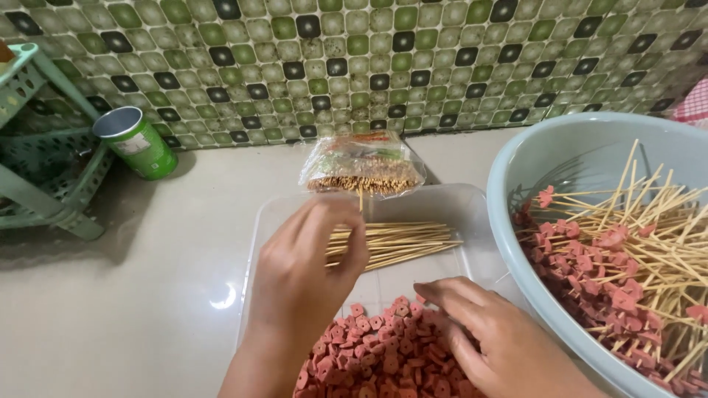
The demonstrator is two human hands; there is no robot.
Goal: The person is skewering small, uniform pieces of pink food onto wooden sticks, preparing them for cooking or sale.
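From the head camera, the person's left hand (306,262) is raised over a clear plastic tray (472,210) that sits on a pale floor (147,295). Its fingers are drawn together at the tips, pinching a single thin bamboo skewer (361,199) whose end pokes up just above the fingertips. Beneath and behind that hand, a loose bundle of bare skewers (402,242) lies across the middle of the tray, pointing roughly left to right. The right hand (490,339) rests palm down, fingers spread and slightly curled, on a heap of small pink-red sausage slices (376,361) piled at the near end of the tray; whether it has one of the slices pinched under its fingers cannot be told. At the far edge of the tray lies a clear bag of skewers (363,166), touching the rim. Just to the right of the tray stands a large pale blue basin (509,173), filled with skewers already threaded with pink slices (627,273). Well off to the left, a green can (136,142) lies tilted near the tiled wall (369,66), beside the legs of a light green plastic rack (44,177).
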